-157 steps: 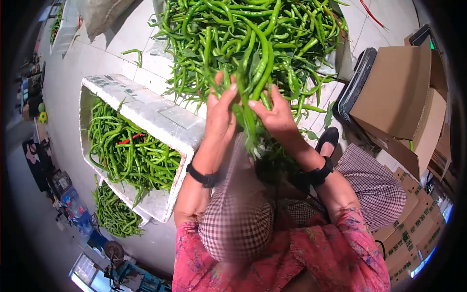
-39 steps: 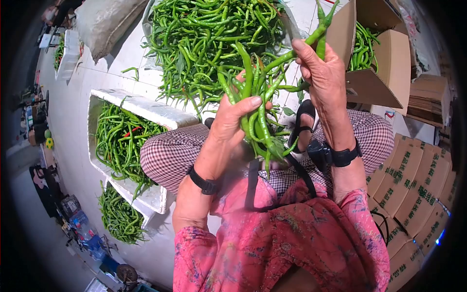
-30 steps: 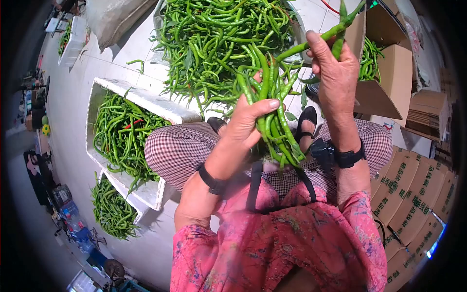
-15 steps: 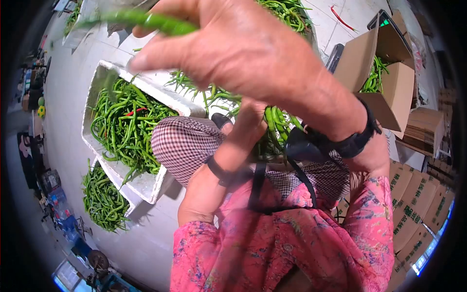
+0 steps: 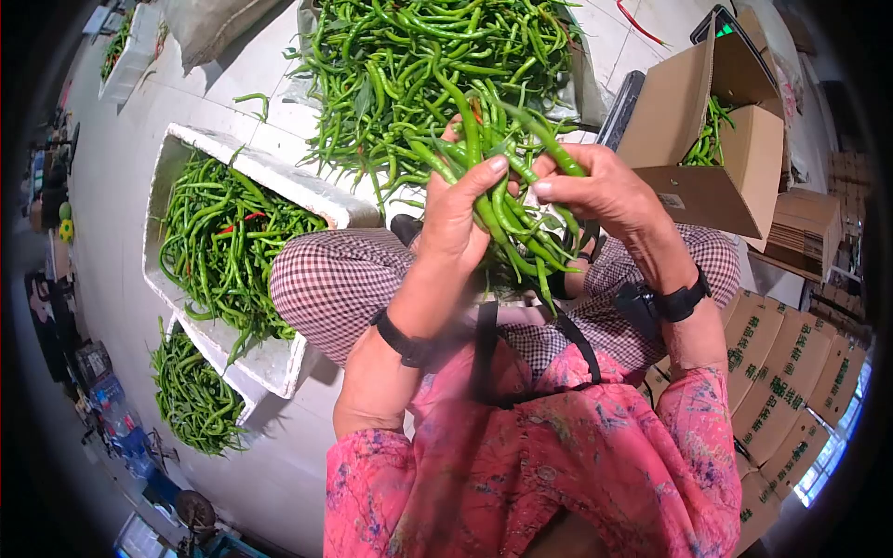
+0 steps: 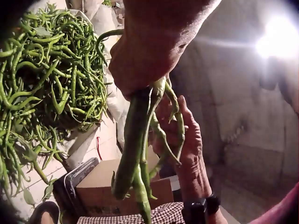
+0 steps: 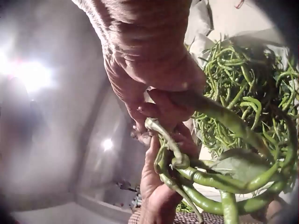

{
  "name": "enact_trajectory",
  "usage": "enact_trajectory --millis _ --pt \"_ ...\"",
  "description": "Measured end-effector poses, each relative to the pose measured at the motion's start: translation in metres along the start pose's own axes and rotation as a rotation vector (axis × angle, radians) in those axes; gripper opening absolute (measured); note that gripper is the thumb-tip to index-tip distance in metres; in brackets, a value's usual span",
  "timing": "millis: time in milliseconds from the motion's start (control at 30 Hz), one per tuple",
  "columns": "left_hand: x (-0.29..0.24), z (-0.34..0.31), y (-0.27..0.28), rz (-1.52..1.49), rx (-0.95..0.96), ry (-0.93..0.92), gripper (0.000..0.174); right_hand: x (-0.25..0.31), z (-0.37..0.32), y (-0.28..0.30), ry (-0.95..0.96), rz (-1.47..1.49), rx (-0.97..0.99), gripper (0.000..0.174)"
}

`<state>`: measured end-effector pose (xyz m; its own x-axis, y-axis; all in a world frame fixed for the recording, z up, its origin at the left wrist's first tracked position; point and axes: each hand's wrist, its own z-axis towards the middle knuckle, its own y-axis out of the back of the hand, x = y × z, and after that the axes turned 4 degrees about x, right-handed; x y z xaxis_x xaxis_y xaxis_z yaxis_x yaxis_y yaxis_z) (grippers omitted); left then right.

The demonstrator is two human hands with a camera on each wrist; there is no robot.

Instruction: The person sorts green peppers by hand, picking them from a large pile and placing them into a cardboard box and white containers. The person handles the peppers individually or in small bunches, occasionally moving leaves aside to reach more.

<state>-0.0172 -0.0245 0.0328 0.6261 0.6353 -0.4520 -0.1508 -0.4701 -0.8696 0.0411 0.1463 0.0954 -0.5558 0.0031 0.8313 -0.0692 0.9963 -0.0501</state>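
Note:
My left hand [image 5: 456, 219] grips a bunch of long green chili peppers [image 5: 507, 209] over the lap, thumb laid across them. Their ends stick out above and below the fist. At the bunch's right side my right hand [image 5: 605, 191] pinches one thick green chili pepper [image 5: 565, 158] between thumb and fingers. In the left wrist view, several chili peppers [image 6: 133, 144] hang down from the left hand, with the right hand [image 6: 189, 144] behind them. The right wrist view has the pinched chili pepper [image 7: 229, 121] running out from under the right hand [image 7: 145, 56].
A large heap of green chili peppers [image 5: 400, 84] lies ahead on the floor. To the left, a white foam box [image 5: 316, 200] tipped on its side holds more, one red. An open cardboard box [image 5: 670, 139] with some peppers stands right. Flattened printed cartons [image 5: 781, 372] lie at lower right.
Half a second ago my right hand was raised across to the left, carrying a green chili pepper. Now it is back down on the right, at the bunch. The left hand keeps its grip.

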Motion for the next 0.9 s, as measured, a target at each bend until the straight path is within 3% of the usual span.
enact_trajectory --millis 67,233,300,600,700,900 --pt "-0.004 -0.001 0.001 -0.014 0.008 0.022 0.061 0.0 -0.01 0.009 0.002 0.349 0.082 0.027" --pt "-0.004 -0.003 -0.001 -0.036 -0.019 0.095 0.056 -0.019 -0.016 0.024 0.154 0.531 0.104 0.023" --pt "-0.002 -0.004 -0.005 -0.004 -0.026 0.097 0.055 -0.022 -0.013 0.021 0.271 0.715 0.018 0.022" --pt "0.007 -0.002 -0.01 -0.001 0.052 0.128 0.06 -0.026 0.006 -0.011 0.212 0.534 -0.043 0.028" --pt "0.014 -0.001 -0.005 0.087 0.023 0.124 0.054 -0.023 0.007 -0.018 0.201 0.571 -0.147 0.029" --pt "0.013 0.002 -0.002 0.142 -0.115 0.108 0.046 -0.042 0.018 0.007 0.164 0.837 -0.054 0.021"
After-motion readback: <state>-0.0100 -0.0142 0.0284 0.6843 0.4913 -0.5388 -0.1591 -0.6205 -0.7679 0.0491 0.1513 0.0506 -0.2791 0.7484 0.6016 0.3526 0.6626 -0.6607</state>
